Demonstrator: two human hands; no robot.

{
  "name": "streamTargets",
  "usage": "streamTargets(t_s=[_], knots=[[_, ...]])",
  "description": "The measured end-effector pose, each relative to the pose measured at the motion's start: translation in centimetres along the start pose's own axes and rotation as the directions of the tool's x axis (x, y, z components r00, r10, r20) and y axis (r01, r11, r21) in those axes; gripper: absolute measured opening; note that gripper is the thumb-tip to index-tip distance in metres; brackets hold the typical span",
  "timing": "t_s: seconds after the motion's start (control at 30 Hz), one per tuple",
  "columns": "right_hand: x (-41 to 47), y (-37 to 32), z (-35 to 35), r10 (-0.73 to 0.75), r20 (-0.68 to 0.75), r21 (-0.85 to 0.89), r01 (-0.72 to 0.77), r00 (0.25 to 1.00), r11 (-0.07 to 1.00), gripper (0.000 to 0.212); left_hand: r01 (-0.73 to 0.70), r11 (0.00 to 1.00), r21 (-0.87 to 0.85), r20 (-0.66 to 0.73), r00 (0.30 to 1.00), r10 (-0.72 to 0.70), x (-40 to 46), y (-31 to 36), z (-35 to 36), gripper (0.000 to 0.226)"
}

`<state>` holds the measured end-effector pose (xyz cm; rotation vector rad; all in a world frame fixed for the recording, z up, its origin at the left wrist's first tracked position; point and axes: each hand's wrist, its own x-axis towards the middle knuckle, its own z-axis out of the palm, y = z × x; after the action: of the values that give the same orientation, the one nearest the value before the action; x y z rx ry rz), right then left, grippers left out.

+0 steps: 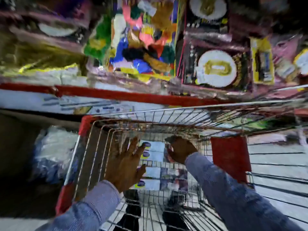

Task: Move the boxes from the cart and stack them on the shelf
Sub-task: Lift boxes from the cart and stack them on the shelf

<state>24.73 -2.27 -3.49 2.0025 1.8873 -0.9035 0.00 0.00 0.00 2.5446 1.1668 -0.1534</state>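
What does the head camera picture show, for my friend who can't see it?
Two hands reach down into a wire shopping cart toward white boxes: the left hand spread open, the right hand curled at the top box's edge. Behind stands a shelf of blurry colourful packages.

We stand in a shop: a wire shopping cart with red plastic corners (166,114) faces a red-edged shelf (116,94) crowded with bright packaged goods (143,39) and round-labelled dark boxes (216,69).
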Motion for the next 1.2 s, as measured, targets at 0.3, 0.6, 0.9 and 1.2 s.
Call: streamTargets(t_s=[0.3, 0.6, 0.9, 1.2], knots=[[9.5, 1.9, 7.0, -0.097, 0.174, -0.050, 0.107, 0.980, 0.993, 0.069, -0.047, 0.997, -0.059, 0.162, 0.985, 0.056, 4.2, -2.3, 7.6, 0.068], [10.0, 2.9, 5.9, -0.222, 0.135, -0.066, 0.232, 0.966, 0.970, 0.060, -0.237, 0.971, -0.015, 0.226, 0.945, 0.234, 5.6, -2.3, 10.2, 0.025], [6.6, 4.8, 5.3, -0.169, -0.115, -0.114, 0.156, 0.979, 0.981, 0.061, -0.232, 0.972, 0.043, 0.272, 0.939, 0.212, 8.1, -1.3, 14.9, 0.064], [0.1, 2.0, -2.5, -0.216, -0.209, -0.147, 0.188, 0.954, 0.971, 0.056, -0.262, 0.964, 0.038, 0.256, 0.935, 0.244, 7.1, 0.6, 7.5, 0.061]])
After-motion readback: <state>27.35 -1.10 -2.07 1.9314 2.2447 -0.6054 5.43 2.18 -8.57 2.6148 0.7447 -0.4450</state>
